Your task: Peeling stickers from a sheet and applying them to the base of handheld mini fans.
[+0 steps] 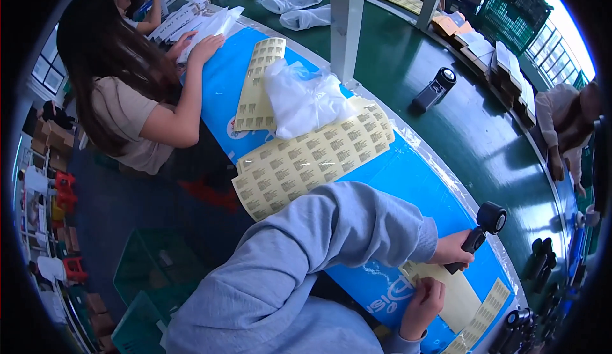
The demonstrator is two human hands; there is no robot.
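Labelling a black handheld device at the blue bench

The left hand (454, 249) holds the black device (479, 234) in a closed grip just above the sticker sheet (456, 293), while the right hand (422, 301) pinches the sheet's near edge, fingers narrow, probably steadying it for peeling.

Two long sticker sheets (312, 159), pale yellow with rows of small square labels, lie across the blue worktop (408, 175) just below a crumpled white bag (306, 99). A third sheet (258, 86) lies lengthwise beside that bag, on its left. Farther down the worktop from the bag, a mostly peeled backing sheet (456, 293) lies under the hands, with a label strip (488, 312) beside it.
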